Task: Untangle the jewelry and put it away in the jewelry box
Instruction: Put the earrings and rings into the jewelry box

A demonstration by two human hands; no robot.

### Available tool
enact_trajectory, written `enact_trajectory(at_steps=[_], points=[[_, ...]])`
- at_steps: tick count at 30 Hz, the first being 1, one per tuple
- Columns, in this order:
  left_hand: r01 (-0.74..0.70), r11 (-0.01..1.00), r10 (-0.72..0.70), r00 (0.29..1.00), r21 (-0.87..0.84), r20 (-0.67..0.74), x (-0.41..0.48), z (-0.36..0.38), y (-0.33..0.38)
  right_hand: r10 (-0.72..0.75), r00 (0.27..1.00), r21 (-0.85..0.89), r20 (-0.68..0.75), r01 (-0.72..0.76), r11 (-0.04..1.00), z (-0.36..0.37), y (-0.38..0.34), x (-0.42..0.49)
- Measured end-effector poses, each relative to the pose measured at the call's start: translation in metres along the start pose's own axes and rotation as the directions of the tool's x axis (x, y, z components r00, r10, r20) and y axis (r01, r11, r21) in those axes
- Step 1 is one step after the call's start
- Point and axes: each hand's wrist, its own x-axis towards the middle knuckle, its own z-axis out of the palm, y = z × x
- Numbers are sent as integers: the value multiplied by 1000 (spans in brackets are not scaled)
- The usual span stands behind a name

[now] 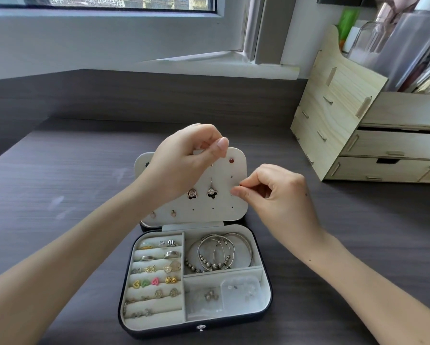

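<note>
Left hand: bare, short plain thumbnail
Right hand: bare, one small dark mole
Left forearm: bare
Right forearm: bare, one small mole

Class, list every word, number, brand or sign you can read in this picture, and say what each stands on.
None can be read.
The jewelry box, its earring panel and the wooden drawer organizer show no lettering; any print on the items stacked atop the organizer is too blurred.

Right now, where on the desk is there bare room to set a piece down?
Bare desk lies left of the jewelry box and right of it, toward the wooden organizer. Crowded: inside the box, and the earring panel, where the left hand and right hand work.
</note>
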Motion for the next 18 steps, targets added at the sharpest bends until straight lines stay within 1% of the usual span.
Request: enact_trajectory(at_steps=[7, 18], points=[[21, 999, -21, 1000, -41, -10, -1, -5, 4, -3, 1000, -31, -26, 2, 1000, 4, -5, 2], [34, 999, -35, 999, -22, -19, -2, -6, 6, -44, 998, -37, -54, 42, 998, 5, -6, 0]])
